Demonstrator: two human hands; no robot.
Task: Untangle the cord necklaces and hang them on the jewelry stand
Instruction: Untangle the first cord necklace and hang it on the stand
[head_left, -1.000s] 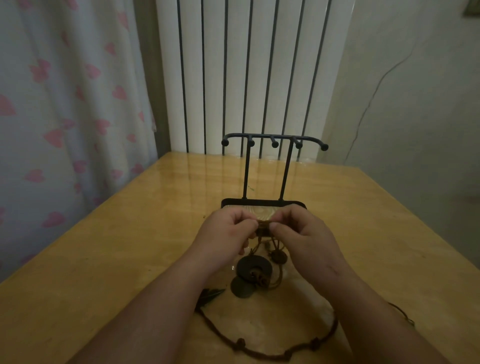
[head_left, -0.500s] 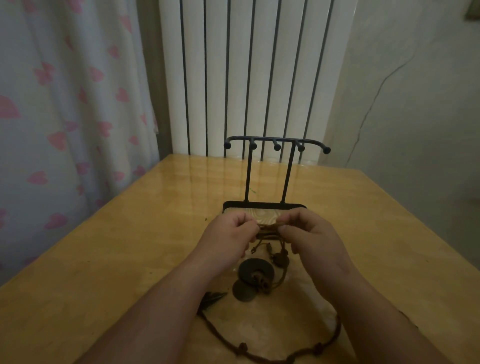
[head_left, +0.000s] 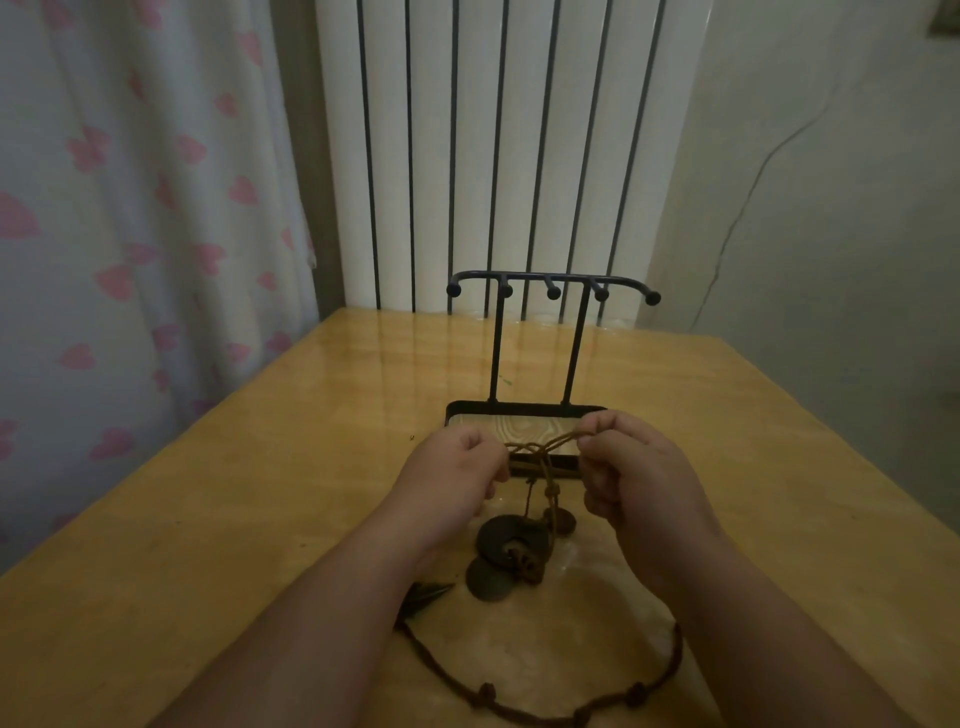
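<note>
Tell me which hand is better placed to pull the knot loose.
Probably the right hand: its fingers pinch the loop leaving the knot, while the left hand grips the cords beside the knot.

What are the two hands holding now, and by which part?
Both hold the tangled cord necklaces by the thin upper cords: the left hand and the right hand pinch them on either side of the tangle, above the pendants.

Our left hand (head_left: 457, 480) and right hand (head_left: 641, 480) are raised near each other, fingers curled. Each pinches the tangled cord necklaces (head_left: 548, 445) at the fingertips. Both bare forearms reach forward, converging.
</note>
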